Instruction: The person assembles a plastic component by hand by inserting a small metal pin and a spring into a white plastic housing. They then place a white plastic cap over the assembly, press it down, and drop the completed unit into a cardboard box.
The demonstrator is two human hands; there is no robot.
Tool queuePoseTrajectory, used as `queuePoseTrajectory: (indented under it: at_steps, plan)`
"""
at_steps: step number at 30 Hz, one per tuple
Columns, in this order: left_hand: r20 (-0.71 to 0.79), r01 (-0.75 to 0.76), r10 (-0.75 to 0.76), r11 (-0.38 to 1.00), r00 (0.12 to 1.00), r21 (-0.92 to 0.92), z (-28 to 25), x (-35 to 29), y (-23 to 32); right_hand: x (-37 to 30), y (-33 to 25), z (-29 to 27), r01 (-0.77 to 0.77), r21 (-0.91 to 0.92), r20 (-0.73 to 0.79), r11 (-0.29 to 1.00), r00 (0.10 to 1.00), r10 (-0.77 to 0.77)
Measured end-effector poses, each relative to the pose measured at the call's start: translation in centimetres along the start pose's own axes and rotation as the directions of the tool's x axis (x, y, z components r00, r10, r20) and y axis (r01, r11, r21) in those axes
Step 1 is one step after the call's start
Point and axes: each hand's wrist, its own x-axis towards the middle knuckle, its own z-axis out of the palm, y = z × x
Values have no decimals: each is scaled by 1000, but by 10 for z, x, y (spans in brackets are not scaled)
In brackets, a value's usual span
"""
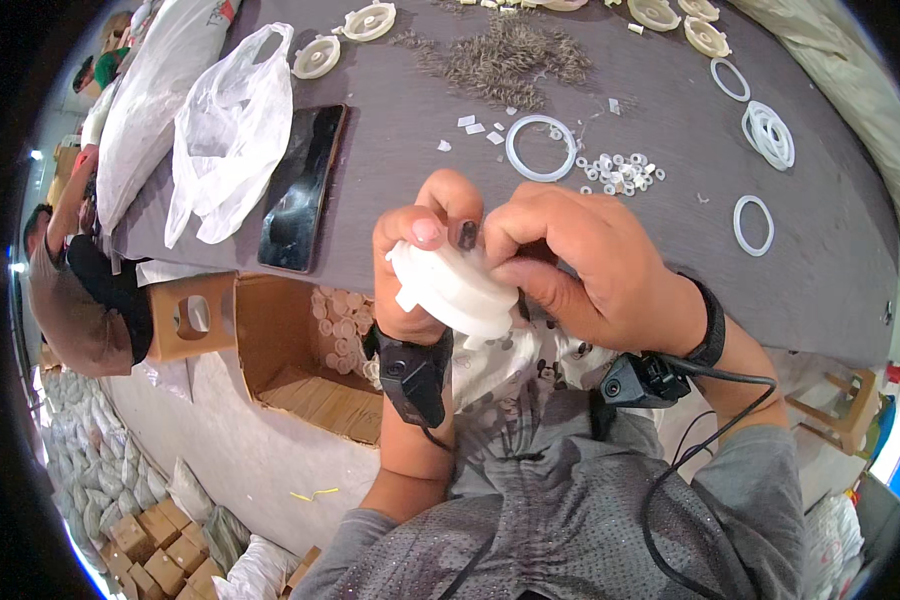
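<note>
My left hand (398, 262) is closed round a round white plastic cap (452, 290) with a stepped rim and a small tab, held tilted in front of the table's near edge. Its thumb presses the upper side. My right hand (605, 265) meets the cap's far right side, thumb and forefinger pinched together; whatever lies between those fingertips is hidden. Beyond the hands on the grey table are a translucent sealing ring (511, 148), a cluster of small white washers (625, 174) and a heap of small metal springs (510, 62).
More sealing rings (768, 135) lie to the right, cream round plastic parts (368, 20) along the far side. A phone (303, 190) and a white plastic bag (232, 140) are on the left. Below stands an open cardboard box (270, 370) of round parts. Another person (80, 300) sits far left.
</note>
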Motion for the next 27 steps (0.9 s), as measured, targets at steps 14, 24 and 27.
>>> queuePoseTrajectory:
  at_steps: [14, 24, 27]
  plan:
    - [-100, 150, -193, 931, 976, -332, 1, 2, 5, 1, 4, 0, -148, 182, -153, 972, 972, 177]
    - [-531, 342, 35, 729, 846, 593, -11, 55, 59, 0, 22, -6, -332, 441, -300, 834, 821, 486]
    - [-467, 269, 67, 742, 882, 614, -43, 81, 67, -1, 23, -6, -327, 439, -292, 837, 829, 477]
